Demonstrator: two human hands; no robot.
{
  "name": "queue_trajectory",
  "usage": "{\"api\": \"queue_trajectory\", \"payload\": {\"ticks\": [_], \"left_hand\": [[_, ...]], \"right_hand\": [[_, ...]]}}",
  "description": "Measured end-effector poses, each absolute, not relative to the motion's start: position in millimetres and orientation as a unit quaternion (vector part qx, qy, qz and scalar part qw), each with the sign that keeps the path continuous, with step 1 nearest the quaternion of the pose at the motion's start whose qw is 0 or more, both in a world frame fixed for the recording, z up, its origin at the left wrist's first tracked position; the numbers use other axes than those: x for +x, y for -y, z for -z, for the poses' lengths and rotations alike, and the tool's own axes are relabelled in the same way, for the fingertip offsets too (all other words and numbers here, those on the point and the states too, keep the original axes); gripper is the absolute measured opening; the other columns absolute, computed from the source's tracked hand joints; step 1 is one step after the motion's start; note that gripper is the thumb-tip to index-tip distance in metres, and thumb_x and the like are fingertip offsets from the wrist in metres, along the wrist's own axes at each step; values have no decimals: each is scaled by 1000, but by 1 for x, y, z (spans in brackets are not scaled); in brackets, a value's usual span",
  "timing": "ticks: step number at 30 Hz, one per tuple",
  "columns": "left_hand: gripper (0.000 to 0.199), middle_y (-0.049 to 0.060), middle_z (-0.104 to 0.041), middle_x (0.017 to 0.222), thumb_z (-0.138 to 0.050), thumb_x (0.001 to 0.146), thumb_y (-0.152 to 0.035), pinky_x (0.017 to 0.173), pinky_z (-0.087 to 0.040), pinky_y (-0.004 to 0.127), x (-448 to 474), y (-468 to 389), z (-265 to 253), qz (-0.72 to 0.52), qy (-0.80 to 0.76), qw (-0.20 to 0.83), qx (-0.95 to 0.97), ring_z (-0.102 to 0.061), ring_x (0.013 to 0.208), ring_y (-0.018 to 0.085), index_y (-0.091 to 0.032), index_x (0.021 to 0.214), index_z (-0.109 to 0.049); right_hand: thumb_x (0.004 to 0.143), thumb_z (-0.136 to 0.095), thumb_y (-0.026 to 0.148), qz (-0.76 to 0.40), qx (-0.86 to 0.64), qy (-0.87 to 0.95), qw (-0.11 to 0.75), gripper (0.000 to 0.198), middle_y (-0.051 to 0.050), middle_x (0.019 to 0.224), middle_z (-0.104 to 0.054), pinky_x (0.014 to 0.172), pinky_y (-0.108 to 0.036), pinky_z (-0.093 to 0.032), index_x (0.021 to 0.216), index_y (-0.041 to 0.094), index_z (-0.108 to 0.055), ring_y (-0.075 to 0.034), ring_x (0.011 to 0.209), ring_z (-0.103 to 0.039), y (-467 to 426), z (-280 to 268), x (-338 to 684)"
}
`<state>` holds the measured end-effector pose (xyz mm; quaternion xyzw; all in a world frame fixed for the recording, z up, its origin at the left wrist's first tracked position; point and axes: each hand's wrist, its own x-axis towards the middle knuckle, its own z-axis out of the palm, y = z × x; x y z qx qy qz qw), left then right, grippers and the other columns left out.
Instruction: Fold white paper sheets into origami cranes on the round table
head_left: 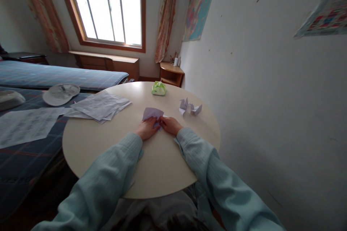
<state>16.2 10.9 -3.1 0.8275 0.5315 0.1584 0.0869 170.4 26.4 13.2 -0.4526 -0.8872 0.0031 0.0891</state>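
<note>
A small sheet of paper (152, 113), partly folded, lies on the round table (162, 166) under my fingers. My left hand (148, 128) presses on its near left part, with the fingers close together over it. At the paper's right edge, my right hand (170, 124) pinches it between thumb and fingers. The two hands almost meet, and they hide the paper's near side. To the right stand folded paper figures: one with upright points (184, 105) and a lower one (196, 110) beside it.
A green tissue pack (158, 88) sits near the table's far edge. Loose paper sheets (100, 106) overlap the left edge. Past them, a pale cap (61, 94) and a printed sheet (29, 124) lie on a plaid bed (16, 164). A white wall (260, 115) rises on the right.
</note>
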Motion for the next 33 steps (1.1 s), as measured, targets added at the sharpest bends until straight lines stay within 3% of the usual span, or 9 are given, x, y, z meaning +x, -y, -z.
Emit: {"api": "queue_trajectory", "payload": {"ticks": [17,24,33], "left_hand": [[38,10,-47,122,-39,80,-33,96,-32,33,15,-13,8,-163,-526,78,831,-43,112,21,-15,113,-45],[36,9,-53,112,-31,84,-36,91,-36,33,17,-12,5,-174,-532,68,826,-49,104,20,-16,109,-48],[36,9,-53,111,-36,82,-35,90,-36,33,17,-11,4,-170,-531,68,827,-48,104,21,-16,109,-47]], "right_hand": [[84,-34,28,-4,-442,892,96,24,-5,92,-63,64,-22,-34,96,20,-53,-15,80,-57,-28,-12,173],[83,-36,24,-11,-444,891,92,23,-6,93,-63,65,-22,-35,98,19,-53,-15,80,-57,-25,-16,172],[84,-35,25,-9,-449,889,89,24,-5,95,-62,67,-23,-36,99,20,-53,-16,83,-57,-24,-15,172]]}}
